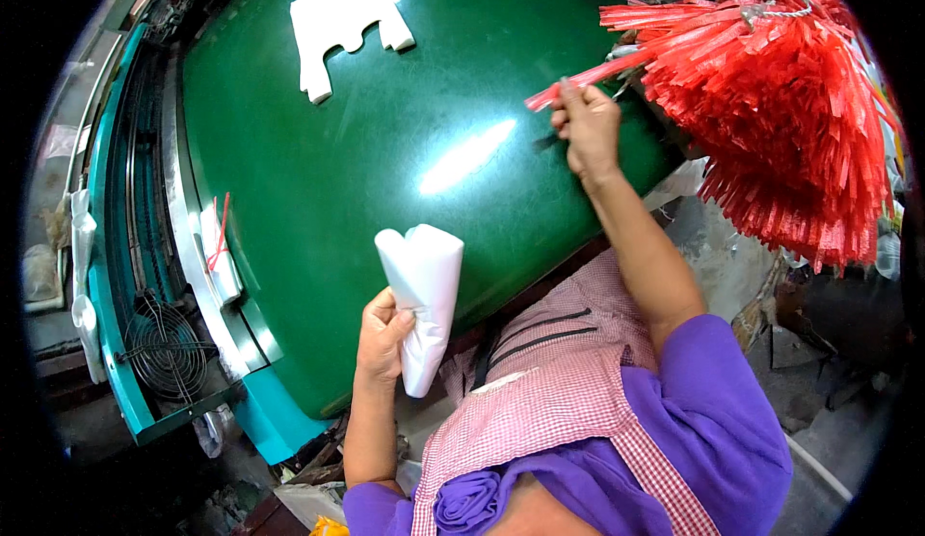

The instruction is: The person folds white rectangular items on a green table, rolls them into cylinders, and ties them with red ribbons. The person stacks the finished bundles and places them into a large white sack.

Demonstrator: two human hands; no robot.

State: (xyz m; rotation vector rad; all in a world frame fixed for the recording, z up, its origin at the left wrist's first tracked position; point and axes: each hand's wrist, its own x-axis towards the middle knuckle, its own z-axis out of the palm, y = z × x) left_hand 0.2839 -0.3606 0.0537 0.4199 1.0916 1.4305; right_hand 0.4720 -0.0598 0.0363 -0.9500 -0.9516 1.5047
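Note:
My left hand (383,335) grips a folded stack of white plastic bags (421,295), held upright over the near edge of the green table (318,179). My right hand (586,128) reaches out to the right and pinches a red plastic strip (564,88) drawn from a big hanging bundle of red strips (780,112). Another flat stack of white plastic bags (345,20) lies at the far side of the green surface.
The green table sits on a teal machine frame (111,276) with a round fan grille (166,346) at the lower left. A small white bundle with a red tie (219,247) rests on the machine's left ledge. Cluttered floor lies at the right.

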